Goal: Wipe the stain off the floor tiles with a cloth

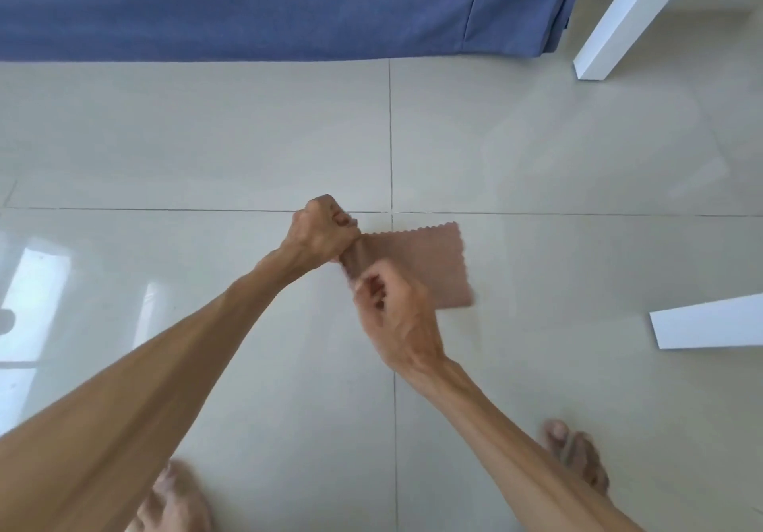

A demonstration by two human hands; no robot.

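Note:
A pinkish-brown cloth (429,263) with a zigzag edge is held in the air above the pale glossy floor tiles (206,139). My left hand (320,232) is closed in a fist on the cloth's left end. Just below it, my right hand (394,317) pinches the same end from the near side and hides the cloth's lower left part. The rest of the cloth spreads flat to the right. I cannot make out a stain on the tiles; grout lines cross just above the hands.
A blue fabric-covered sofa or bed (268,3) runs along the far side. White furniture legs stand at the upper right (619,28) and the right edge (710,321). My bare feet (576,457) are at the bottom of the view.

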